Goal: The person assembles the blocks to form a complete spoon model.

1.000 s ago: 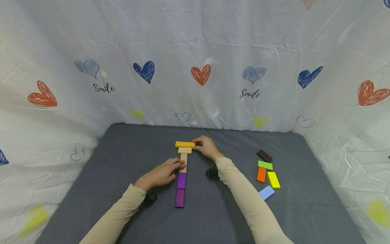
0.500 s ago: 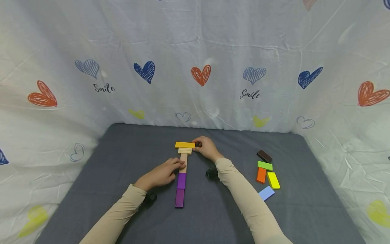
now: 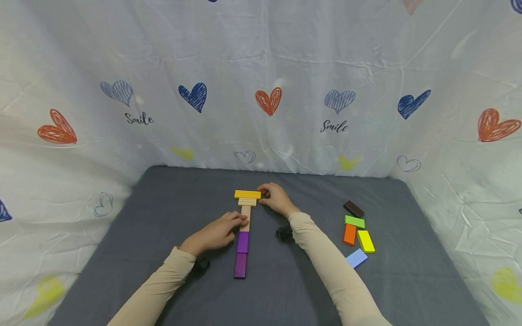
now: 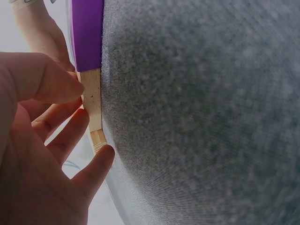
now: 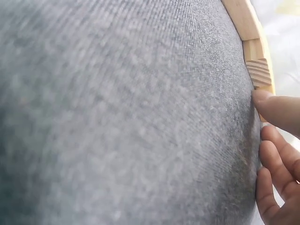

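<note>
In the head view a row of wooden blocks runs away from the person: two purple blocks [image 3: 242,242], a plain wood block [image 3: 246,211], pale ridged pieces [image 3: 247,202] and a yellow-orange block [image 3: 247,194] set crosswise at the far end. The left hand [image 3: 218,231] rests its fingertips on the plain block; in the left wrist view the thumb [image 4: 61,84] lies alongside, with the other fingers spread. At the right end of the yellow-orange block is the right hand [image 3: 278,199], thumb and index finger apart, close to its end. The right wrist view shows the thumb [image 5: 274,105] overlapping the block.
On the right of the grey cloth lie a dark brown block [image 3: 353,208], a green block [image 3: 355,222], an orange block [image 3: 349,234], a yellow block [image 3: 366,241] and a light blue block [image 3: 356,258]. A white curtain [image 3: 302,140] with hearts closes off the back and sides.
The right thumb has shifted slightly down and away from the yellow-orange block's end. The left hand and the blocks stay where they were.
</note>
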Demonstrator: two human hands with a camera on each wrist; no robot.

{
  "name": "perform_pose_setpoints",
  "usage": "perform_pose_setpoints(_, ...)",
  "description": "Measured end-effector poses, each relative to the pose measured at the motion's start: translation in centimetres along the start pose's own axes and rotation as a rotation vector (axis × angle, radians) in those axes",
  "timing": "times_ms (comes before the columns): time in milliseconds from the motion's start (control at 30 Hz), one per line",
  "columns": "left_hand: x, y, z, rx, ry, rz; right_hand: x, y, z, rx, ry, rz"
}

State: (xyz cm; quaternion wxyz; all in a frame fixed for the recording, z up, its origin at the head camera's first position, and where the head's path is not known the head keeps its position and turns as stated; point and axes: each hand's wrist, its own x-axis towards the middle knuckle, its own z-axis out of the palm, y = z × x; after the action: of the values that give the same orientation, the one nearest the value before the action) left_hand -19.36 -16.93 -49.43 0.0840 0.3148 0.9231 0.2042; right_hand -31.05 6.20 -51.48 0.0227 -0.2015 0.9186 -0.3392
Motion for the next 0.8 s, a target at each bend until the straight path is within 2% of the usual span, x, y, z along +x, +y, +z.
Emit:
perform_pose_setpoints(500, -0.1, 0.2, -0.1, 0.001, -0.003, -0.003, -1.5, -0.3, -1.0, 0.029, -0.037, 0.008)
perform_pose_setpoints(800, 0.0, 0.1, 0.0, 0.005, -0.004, -0.002, -3.1, -0.2, -1.9, 0.004, -0.033, -0.029)
